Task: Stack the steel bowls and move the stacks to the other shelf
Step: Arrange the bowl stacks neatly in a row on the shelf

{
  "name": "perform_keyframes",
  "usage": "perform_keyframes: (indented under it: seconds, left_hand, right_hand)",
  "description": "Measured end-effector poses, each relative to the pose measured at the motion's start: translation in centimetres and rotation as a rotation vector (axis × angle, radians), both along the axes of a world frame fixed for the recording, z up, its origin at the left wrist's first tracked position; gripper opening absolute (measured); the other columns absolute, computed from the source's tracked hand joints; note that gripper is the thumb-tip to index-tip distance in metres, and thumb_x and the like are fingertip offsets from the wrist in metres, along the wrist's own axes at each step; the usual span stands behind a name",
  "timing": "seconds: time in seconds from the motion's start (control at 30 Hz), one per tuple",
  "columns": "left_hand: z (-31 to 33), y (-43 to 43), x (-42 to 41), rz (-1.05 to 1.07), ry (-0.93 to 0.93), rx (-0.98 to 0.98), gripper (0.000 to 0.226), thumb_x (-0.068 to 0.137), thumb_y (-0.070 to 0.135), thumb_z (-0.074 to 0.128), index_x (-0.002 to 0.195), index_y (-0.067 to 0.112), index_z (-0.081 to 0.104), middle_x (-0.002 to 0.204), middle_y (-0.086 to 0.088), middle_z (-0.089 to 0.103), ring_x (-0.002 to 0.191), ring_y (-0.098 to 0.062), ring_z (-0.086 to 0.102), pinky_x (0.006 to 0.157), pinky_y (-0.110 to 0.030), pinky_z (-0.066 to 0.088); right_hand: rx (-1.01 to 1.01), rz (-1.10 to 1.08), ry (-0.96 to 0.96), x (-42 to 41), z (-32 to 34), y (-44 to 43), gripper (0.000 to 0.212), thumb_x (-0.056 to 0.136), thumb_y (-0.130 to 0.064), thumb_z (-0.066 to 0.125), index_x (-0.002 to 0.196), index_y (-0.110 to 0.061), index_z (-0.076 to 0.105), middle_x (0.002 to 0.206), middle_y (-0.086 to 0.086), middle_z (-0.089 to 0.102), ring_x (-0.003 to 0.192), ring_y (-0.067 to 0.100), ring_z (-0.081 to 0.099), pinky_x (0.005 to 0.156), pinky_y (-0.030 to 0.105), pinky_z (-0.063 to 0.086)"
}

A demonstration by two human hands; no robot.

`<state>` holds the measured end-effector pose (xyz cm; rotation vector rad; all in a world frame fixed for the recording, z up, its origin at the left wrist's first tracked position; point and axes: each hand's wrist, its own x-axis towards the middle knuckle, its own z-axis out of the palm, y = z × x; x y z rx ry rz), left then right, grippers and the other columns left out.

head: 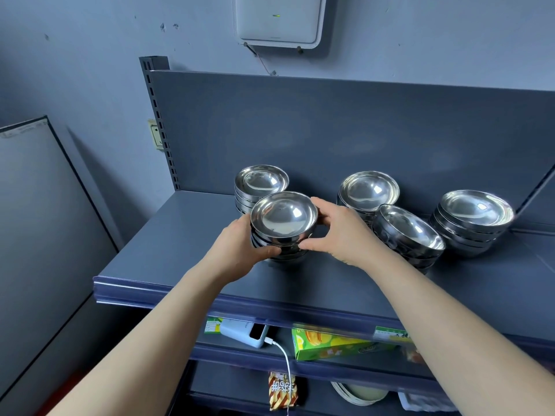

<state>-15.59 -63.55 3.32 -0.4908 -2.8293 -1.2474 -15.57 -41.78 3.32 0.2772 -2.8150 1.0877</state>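
Observation:
A stack of steel bowls (283, 219) stands on the top shelf (180, 253) near its left front. My left hand (240, 244) grips its left side and my right hand (339, 232) grips its right side. Behind it, against the back panel, is another bowl stack (260, 180). To the right are three more stacks: one at the back (368, 189), a tilted one (408, 228) in front of it, and one at the far right (476, 214).
The shelf's grey back panel (330, 124) rises behind the bowls. On the lower shelf lie a power bank (244, 333) with a white cable and a green box (336, 343). Snack packets and plates sit lower still. A grey board (39, 205) leans at left.

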Motion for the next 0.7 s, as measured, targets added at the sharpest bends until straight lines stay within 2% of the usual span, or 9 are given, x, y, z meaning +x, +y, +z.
perform_keyframes:
  seconds: [0.1, 0.2, 0.3, 0.4, 0.5, 0.57, 0.63, 0.7]
  left_hand:
    - [-0.1, 0.0, -0.1, 0.011, 0.003, 0.002, 0.056, 0.077, 0.025, 0.078, 0.125, 0.028, 0.049, 0.119, 0.013, 0.057, 0.115, -0.012, 0.053, 0.085, -0.022, 0.037]
    - [0.0, -0.1, 0.0, 0.016, 0.022, -0.020, 0.056, 0.078, 0.027, 0.078, 0.126, 0.027, 0.049, 0.117, 0.013, 0.056, 0.114, -0.012, 0.053, 0.083, -0.022, 0.036]
    - [0.5, -0.1, 0.0, 0.012, 0.036, -0.020, 0.056, 0.079, 0.028, 0.077, 0.128, 0.026, 0.049, 0.113, 0.016, 0.052, 0.113, -0.011, 0.052, 0.082, -0.020, 0.035]
    - [0.6, -0.2, -0.3, 0.009, 0.029, -0.024, 0.056, 0.079, 0.029, 0.076, 0.128, 0.025, 0.049, 0.124, 0.010, 0.057, 0.116, -0.013, 0.052, 0.083, -0.021, 0.035]
    - [0.4, -0.4, -0.6, 0.012, 0.019, -0.034, 0.060, 0.079, 0.031, 0.077, 0.130, 0.025, 0.047, 0.129, 0.008, 0.055, 0.118, -0.014, 0.052, 0.085, -0.022, 0.035]
    - [0.2, -0.4, -0.7, 0.013, 0.014, -0.007, 0.065, 0.077, 0.031, 0.078, 0.131, 0.026, 0.044, 0.122, 0.016, 0.055, 0.116, -0.012, 0.052, 0.085, -0.022, 0.036]
    - [0.1, -0.3, -0.7, 0.007, 0.015, 0.046, 0.069, 0.076, 0.029, 0.080, 0.132, 0.029, 0.040, 0.112, 0.027, 0.053, 0.112, -0.008, 0.052, 0.086, -0.024, 0.038]
    - [-0.2, -0.2, -0.8, -0.002, 0.025, 0.044, 0.065, 0.076, 0.030, 0.079, 0.129, 0.032, 0.042, 0.114, 0.024, 0.055, 0.114, -0.008, 0.053, 0.087, -0.025, 0.040]
  right_hand:
    - [0.007, 0.011, 0.028, 0.4, 0.2, -0.2, 0.058, 0.067, -0.033, 0.079, 0.119, -0.039, 0.054, 0.099, -0.012, 0.069, 0.097, 0.017, 0.066, 0.088, 0.044, 0.055]
    - [0.005, 0.002, 0.014, 0.7, 0.3, -0.2, 0.063, 0.062, -0.048, 0.074, 0.121, -0.043, 0.053, 0.101, -0.013, 0.069, 0.098, 0.018, 0.067, 0.087, 0.046, 0.055]
    - [0.034, -0.007, 0.012, 1.0, 0.6, -0.2, 0.075, 0.061, -0.060, 0.070, 0.131, -0.042, 0.049, 0.112, -0.014, 0.068, 0.098, 0.019, 0.068, 0.087, 0.044, 0.056]
    - [0.069, -0.038, 0.019, 1.2, 0.7, -0.2, 0.073, 0.072, -0.045, 0.080, 0.138, -0.037, 0.049, 0.123, -0.011, 0.064, 0.087, 0.020, 0.070, 0.082, 0.041, 0.057]
    - [0.050, -0.040, -0.004, 1.2, 0.4, -0.1, 0.067, 0.074, -0.039, 0.082, 0.133, -0.037, 0.052, 0.123, -0.006, 0.066, 0.107, 0.026, 0.066, 0.089, 0.045, 0.055]
    - [0.031, -0.040, -0.007, 1.1, 0.3, -0.1, 0.059, 0.072, -0.038, 0.082, 0.125, -0.033, 0.056, 0.117, -0.003, 0.068, 0.115, 0.026, 0.061, 0.094, 0.046, 0.052]
    - [0.019, -0.044, -0.013, 0.8, 0.3, -0.1, 0.061, 0.068, -0.042, 0.081, 0.123, -0.033, 0.057, 0.117, -0.003, 0.068, 0.116, 0.022, 0.060, 0.097, 0.046, 0.050]
    - [0.019, -0.033, -0.005, 0.6, 0.3, -0.1, 0.066, 0.061, -0.053, 0.074, 0.123, -0.038, 0.056, 0.115, -0.011, 0.068, 0.112, 0.015, 0.062, 0.094, 0.045, 0.052]
